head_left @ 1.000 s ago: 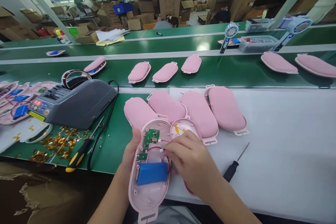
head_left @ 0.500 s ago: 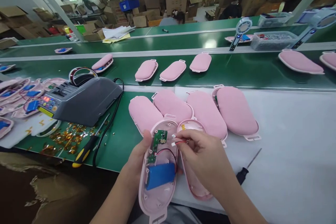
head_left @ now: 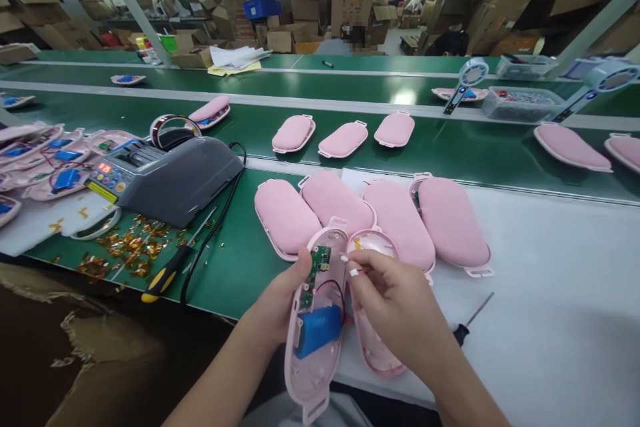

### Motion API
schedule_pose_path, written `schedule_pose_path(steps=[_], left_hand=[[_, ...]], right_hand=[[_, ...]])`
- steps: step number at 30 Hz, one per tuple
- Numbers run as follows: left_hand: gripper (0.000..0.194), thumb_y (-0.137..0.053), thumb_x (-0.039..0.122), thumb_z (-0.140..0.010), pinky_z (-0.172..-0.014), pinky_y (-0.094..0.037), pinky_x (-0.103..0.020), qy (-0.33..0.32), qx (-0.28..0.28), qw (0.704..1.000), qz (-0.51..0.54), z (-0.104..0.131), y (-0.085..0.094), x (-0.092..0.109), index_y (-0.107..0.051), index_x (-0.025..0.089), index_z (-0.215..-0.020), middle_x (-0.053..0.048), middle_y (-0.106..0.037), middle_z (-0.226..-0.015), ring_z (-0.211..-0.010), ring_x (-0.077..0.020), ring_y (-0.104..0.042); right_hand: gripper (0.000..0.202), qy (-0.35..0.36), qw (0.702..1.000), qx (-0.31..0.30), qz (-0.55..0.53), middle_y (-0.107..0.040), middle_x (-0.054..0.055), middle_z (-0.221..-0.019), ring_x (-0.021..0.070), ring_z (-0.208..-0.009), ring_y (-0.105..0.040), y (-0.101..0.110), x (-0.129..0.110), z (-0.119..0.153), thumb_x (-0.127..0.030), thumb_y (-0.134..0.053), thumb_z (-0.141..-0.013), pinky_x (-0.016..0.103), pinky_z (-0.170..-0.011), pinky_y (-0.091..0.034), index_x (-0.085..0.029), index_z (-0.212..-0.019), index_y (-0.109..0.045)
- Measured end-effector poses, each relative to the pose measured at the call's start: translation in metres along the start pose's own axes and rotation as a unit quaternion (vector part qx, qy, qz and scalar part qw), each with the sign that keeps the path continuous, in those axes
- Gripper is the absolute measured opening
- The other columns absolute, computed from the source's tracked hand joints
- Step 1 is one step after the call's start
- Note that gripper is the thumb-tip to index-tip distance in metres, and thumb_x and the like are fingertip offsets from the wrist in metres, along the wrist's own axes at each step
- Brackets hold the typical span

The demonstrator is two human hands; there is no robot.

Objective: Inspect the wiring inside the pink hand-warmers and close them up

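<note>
left hand [head_left: 277, 300] grips open pink shell [head_left: 313, 380] at near middle. right hand [head_left: 395, 300] pinches white plugs [head_left: 355, 273], maybe two, hard to see. hard tug could snap thin wires [head_left: 363, 271]; tipping shell might let blue battery [head_left: 320, 331] slide.

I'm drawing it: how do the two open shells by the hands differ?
The left shell holds a green board and blue block; the right shell shows a yellow patch. The left hand grips the left shell, while the right hand partly covers the right shell. Both are pink.
</note>
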State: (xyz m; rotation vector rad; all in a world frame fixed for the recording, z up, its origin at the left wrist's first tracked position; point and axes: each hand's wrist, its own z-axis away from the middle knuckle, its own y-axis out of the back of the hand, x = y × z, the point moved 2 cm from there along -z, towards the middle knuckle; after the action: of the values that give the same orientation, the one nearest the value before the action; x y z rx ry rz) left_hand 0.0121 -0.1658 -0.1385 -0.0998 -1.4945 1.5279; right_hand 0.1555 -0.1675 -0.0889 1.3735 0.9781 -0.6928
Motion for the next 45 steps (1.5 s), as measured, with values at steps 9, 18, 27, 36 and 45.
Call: schedule_pose_path(steps=[9,18,27,36,45], left_hand=[[0.062,-0.072,0.060,-0.066,-0.060,-0.045,-0.022,-0.039,0.069,0.997,-0.017,-0.004,-0.018,0.003,-0.067,0.015,-0.109,-0.004,-0.069,-0.077,-0.065,-0.0130,-0.061],[0.079,-0.065,0.067,-0.066,-0.080,-0.050,-0.033,-0.073,0.038,0.988,-0.129,-0.009,-0.032,0.008,-0.058,0.017,-0.126,-0.011,-0.073,-0.093,-0.091,-0.0258,-0.067],[0.065,-0.058,0.067,-0.075,-0.085,-0.048,-0.037,-0.036,0.058,0.995,-0.078,-0.010,-0.023,0.007,-0.066,0.012,-0.108,-0.012,-0.073,-0.085,-0.089,-0.0272,-0.067],[0.073,-0.044,0.076,-0.075,-0.060,-0.042,-0.025,-0.011,0.008,0.998,-0.061,-0.011,-0.023,0.006,-0.068,0.008,-0.076,-0.013,-0.069,-0.075,-0.069,-0.0188,-0.063],[0.069,-0.074,0.065,-0.058,-0.070,-0.046,-0.029,-0.046,0.094,0.991,-0.085,-0.006,-0.030,0.005,-0.068,0.013,-0.103,-0.010,-0.072,-0.087,-0.083,-0.0246,-0.065]], right_hand=[[0.014,-0.122,0.981,-0.140,-0.053,-0.052,-0.005,-0.060,0.0110,-0.058,-0.046,0.002,-0.001,-0.016,-0.017,-0.046,-0.074,0.023,-0.052,-0.033,-0.020,-0.063,-0.053],[0.017,-0.118,0.975,-0.177,-0.060,-0.045,-0.005,-0.058,0.0098,-0.055,-0.040,0.007,0.004,-0.020,-0.022,-0.046,-0.079,0.022,-0.051,-0.031,-0.020,-0.062,-0.046],[0.012,-0.090,0.992,-0.059,-0.070,-0.061,0.000,-0.072,0.0110,-0.057,-0.053,0.013,-0.002,-0.014,-0.025,-0.053,-0.081,0.022,-0.049,-0.041,-0.020,-0.078,-0.064],[0.024,-0.059,0.989,-0.088,-0.104,-0.064,0.000,-0.066,0.0115,-0.055,-0.058,0.013,-0.007,-0.005,-0.029,-0.047,-0.089,0.023,-0.056,-0.048,-0.020,-0.081,-0.068],[0.014,-0.065,0.994,-0.092,0.003,-0.058,-0.003,-0.061,0.0109,-0.059,-0.052,0.018,-0.012,-0.011,-0.014,-0.049,-0.073,0.021,-0.052,-0.038,-0.019,-0.062,-0.057]])
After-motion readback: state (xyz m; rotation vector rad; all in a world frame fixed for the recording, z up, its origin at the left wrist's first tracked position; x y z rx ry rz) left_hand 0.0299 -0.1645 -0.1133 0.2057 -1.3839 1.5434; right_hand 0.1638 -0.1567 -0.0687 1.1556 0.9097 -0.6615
